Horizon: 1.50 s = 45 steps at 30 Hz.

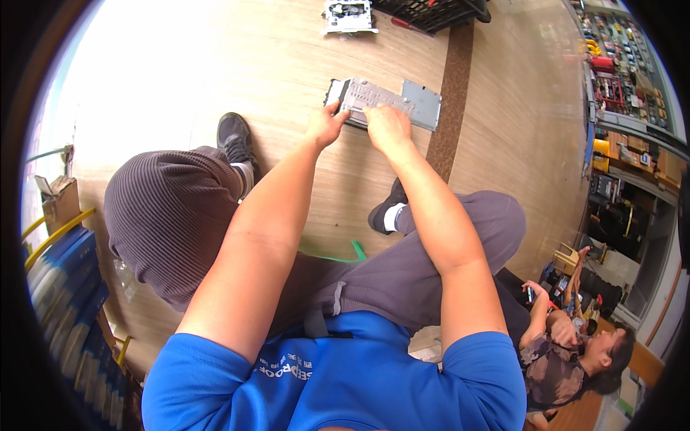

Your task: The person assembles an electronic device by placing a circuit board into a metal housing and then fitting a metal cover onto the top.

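A silver metal device point(370, 93) with a perforated top and a dark left end lies on the floor in front of me. My left hand point(325, 126) is closed on its near left end, thumb against the side. My right hand point(388, 128) rests on its top near the front edge, fingers bent, fingertips partly hidden; whether they hold anything small I cannot make out. A flat grey metal plate point(428, 108) lies under or beside the device's right part; which, I cannot tell.
Another metal mechanism point(347, 16) and a black crate point(438, 11) stand beyond. A green item point(358, 251) lies between my legs. Stacked blue items point(65, 287) line the left. A person point(557, 359) holding a phone sits at lower right, near crowded shelves point(618, 65).
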### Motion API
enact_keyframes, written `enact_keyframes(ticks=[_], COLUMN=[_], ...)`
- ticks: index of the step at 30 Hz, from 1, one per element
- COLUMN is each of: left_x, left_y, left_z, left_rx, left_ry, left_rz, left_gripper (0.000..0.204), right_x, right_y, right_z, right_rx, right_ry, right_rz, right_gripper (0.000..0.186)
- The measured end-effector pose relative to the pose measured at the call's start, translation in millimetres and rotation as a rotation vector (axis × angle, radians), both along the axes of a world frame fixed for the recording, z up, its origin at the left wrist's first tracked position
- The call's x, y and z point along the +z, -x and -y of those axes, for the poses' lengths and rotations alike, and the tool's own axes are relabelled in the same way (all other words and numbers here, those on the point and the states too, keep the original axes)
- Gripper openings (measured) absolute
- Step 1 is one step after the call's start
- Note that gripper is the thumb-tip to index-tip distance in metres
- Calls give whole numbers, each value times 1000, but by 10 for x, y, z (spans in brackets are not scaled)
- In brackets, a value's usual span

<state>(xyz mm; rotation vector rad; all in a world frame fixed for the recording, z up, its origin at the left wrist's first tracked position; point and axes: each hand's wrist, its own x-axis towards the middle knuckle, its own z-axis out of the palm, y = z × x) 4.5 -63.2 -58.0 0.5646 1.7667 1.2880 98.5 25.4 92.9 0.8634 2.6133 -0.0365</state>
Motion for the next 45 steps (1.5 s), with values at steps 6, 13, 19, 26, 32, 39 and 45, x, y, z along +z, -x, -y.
enact_keyframes(ticks=[6,13,19,26,32,39,45], left_x=[20,111,226,107,16,-3,14], left_y=[-25,-50,-12,8,-24,-33,-40], left_z=[3,-50,18,8,-34,-42,-29], left_rx=[-5,-9,-12,-16,1,4,0], left_ry=[33,37,64,56,22,25,40], left_rz=[-4,9,10,-24,-15,-12,-17], left_gripper=[58,57,58,58,59,59,60], right_x=[-6,-191,-17,-87,-83,-66,-15], right_y=[40,-13,-13,-92,-87,-8,19], right_z=[28,-11,101,79,43,-11,-66], right_rx=[105,-392,-886,-144,-95,-21,-9], right_ry=[-101,497,816,91,83,8,31], right_rz=[-16,-96,-258,-122,-89,4,59], right_gripper=[20,22,27,26,27,25,24])
